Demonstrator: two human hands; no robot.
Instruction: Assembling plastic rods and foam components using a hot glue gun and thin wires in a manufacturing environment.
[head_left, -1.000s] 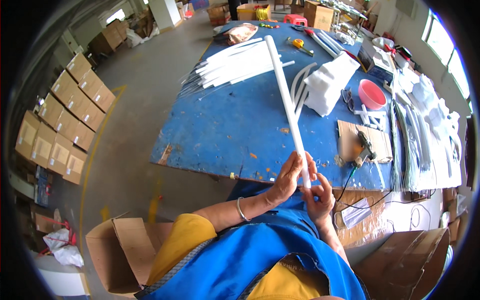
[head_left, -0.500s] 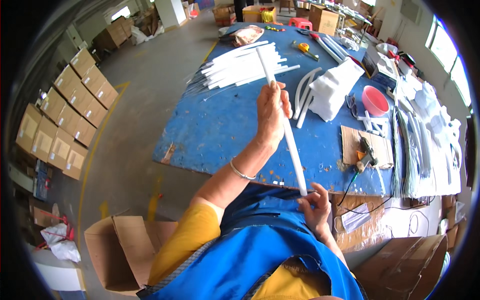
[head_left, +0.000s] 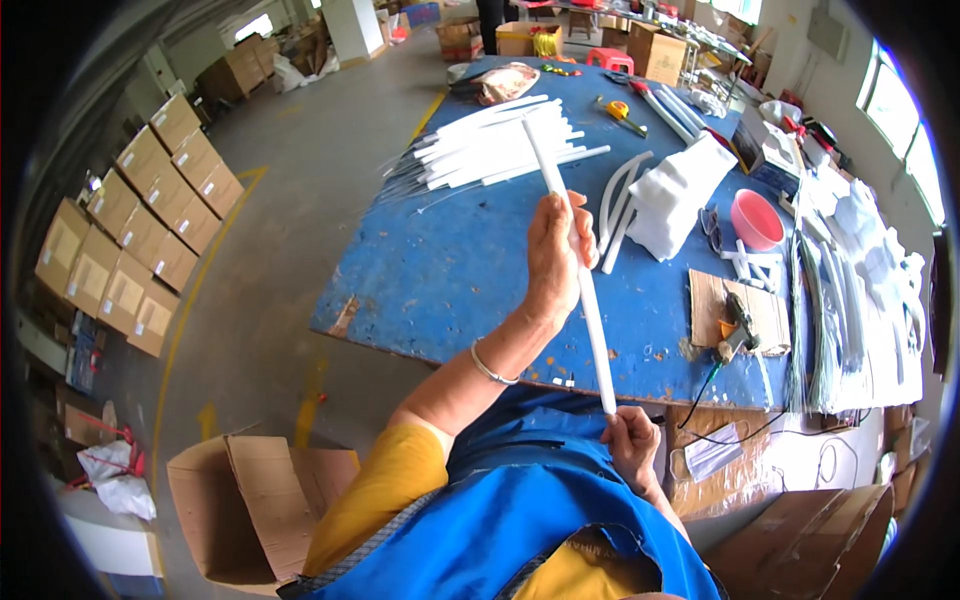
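I hold one long white tube (head_left: 592,318) slanted over the blue table (head_left: 450,270). My left hand (head_left: 556,255) is wrapped around the tube's middle, arm stretched forward. My right hand (head_left: 632,442) grips the tube's near end close to my body, just off the table's front edge. The tube's far end points toward a pile of similar white tubes (head_left: 495,150) lying at the table's far left.
Curved white tubes (head_left: 615,205), a white foam bundle (head_left: 680,190), a pink bowl (head_left: 755,218), a tool on a cardboard sheet (head_left: 735,330) and white strips (head_left: 860,300) crowd the table's right side. Cardboard boxes (head_left: 140,230) line the floor at left; an open box (head_left: 250,500) stands beside me.
My left hand has slid from the tube's near end, next to my right hand, up to its middle. The tube has tilted a little; the right hand stays on the near end.
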